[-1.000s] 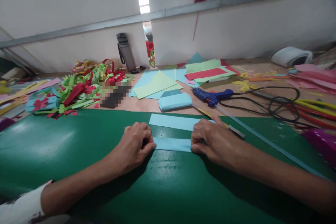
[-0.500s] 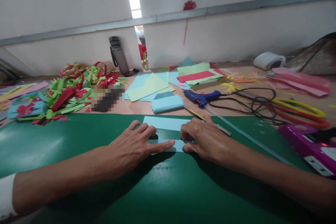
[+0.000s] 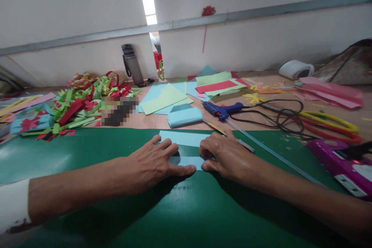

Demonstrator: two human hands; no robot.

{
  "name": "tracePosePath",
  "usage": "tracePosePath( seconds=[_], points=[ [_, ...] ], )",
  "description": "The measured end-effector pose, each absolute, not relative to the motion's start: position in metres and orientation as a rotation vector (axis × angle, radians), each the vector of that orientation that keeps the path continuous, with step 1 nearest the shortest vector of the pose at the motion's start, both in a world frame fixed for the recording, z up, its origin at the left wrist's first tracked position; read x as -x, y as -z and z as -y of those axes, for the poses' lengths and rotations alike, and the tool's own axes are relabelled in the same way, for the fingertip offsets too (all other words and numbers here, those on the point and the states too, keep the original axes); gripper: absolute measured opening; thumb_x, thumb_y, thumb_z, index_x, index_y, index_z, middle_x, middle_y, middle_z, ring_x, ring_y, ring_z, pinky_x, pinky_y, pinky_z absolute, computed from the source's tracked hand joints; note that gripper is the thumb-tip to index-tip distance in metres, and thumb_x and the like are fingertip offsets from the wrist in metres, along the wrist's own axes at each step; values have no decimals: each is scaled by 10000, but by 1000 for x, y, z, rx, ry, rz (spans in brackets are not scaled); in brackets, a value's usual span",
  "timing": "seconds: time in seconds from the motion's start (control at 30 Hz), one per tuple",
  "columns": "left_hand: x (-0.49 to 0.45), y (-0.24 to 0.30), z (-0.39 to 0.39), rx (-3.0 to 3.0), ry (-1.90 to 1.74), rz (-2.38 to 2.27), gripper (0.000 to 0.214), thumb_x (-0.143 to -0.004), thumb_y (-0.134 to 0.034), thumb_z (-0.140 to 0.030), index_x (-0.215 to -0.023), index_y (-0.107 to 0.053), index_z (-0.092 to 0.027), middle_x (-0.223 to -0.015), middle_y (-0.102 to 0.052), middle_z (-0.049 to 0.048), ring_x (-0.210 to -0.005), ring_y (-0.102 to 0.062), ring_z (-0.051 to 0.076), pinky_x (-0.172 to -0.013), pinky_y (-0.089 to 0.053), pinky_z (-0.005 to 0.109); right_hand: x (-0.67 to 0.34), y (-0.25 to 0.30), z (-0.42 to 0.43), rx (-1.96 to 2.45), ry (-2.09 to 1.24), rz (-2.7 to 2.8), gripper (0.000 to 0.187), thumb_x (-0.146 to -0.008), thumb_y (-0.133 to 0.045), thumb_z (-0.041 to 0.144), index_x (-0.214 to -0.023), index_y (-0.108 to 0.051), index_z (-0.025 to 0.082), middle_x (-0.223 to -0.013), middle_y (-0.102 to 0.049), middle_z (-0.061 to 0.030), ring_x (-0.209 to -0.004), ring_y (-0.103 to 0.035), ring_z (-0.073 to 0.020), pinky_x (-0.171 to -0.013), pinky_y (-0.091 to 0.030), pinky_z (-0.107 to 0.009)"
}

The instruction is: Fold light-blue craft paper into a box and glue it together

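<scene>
A narrow light blue paper strip [image 3: 187, 161] lies on the green cutting mat [image 3: 174, 209]. My left hand [image 3: 154, 164] lies flat on the strip's left part, fingers stretched out over it. My right hand [image 3: 225, 155] presses its fingertips on the strip's right end. Only a short piece of the strip shows between the two hands. Just behind them a wider light blue paper piece [image 3: 181, 138] rests on the mat, partly covered by my right hand.
Behind the mat lie a blue glue gun [image 3: 222, 109] with black cord, a folded light blue packet [image 3: 184, 116], coloured paper sheets [image 3: 216, 83] and a heap of red and green paper scraps [image 3: 84, 100]. A grey bottle [image 3: 132, 64] stands by the wall. A purple device [image 3: 341, 162] sits at right.
My left hand has gone from a closed fist at the strip's left end to flat fingers sliding right along the strip, towards my right hand. The view has shifted slightly.
</scene>
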State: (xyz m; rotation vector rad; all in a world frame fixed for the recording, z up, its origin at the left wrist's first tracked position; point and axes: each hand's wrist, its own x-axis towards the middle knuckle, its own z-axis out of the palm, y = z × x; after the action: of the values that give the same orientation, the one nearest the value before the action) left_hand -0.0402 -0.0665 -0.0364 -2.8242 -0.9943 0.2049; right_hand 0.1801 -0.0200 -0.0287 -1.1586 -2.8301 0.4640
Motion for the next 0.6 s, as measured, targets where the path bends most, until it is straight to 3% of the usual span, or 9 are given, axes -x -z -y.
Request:
tracePosePath(
  seconds=[0.27,0.6],
  points=[
    [68,40,83,2809,-117,1149,504,-849,-451,-181,-1277,-369,-435,-987,-469,62,-822,-394,212,-719,-261,341,-181,31,18,1137,-462,2809,47,-727,-589,217,-734,-555,184,-747,-600,-1,-782,-502,-173,-772,-261,-338],
    [106,50,115,2667,38,1376,512,-832,-384,-52,-1195,-492,-396,-1006,-471,67,-877,-414,212,-731,-323,349,-180,31,17,1169,-485,2809,77,-724,-597,242,-740,-557,178,-728,-600,-2,-779,-507,-177,-807,-244,-361]
  ],
)
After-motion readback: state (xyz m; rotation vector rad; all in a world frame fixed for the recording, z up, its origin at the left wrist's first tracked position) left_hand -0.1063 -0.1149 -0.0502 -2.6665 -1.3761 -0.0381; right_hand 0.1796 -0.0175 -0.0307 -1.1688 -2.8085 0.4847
